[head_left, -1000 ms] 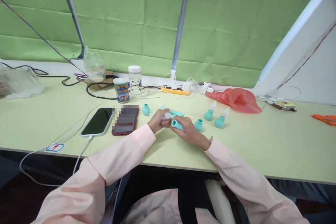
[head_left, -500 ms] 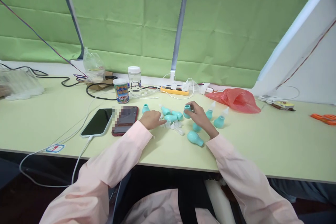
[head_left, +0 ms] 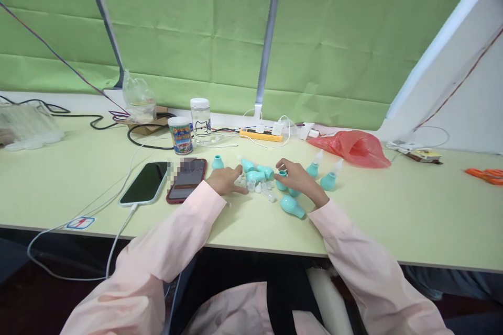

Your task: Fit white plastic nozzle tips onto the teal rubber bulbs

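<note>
Several teal bulbs lie in a loose group, one of them a bulb (head_left: 255, 177) on its side beside small clear plastic tips (head_left: 268, 193). At the left edge of this group is my left hand (head_left: 227, 181), thumb and fingers apart, near the clear pieces. A teal bulb (head_left: 217, 162) stands just behind it. My right hand (head_left: 295, 176) is spread over an upright teal bulb (head_left: 281, 181), fingers apart from it. Another bulb (head_left: 292, 206) lies on its side in front. Two bulbs with clear tips, one behind (head_left: 313, 169) and one farther right (head_left: 328, 181), stand upright.
Two phones, one white-edged (head_left: 144, 183) and one red-edged (head_left: 187, 180), lie at left. Behind them are a printed cup (head_left: 181, 137) and a lidded jar (head_left: 201, 123). An orange power strip (head_left: 261, 135), a red bag (head_left: 353, 148) and orange scissors (head_left: 485, 175) lie farther right.
The bulb my right hand held has moved down onto the table, and the fingers have opened off it. My left thumb and fingers have spread.
</note>
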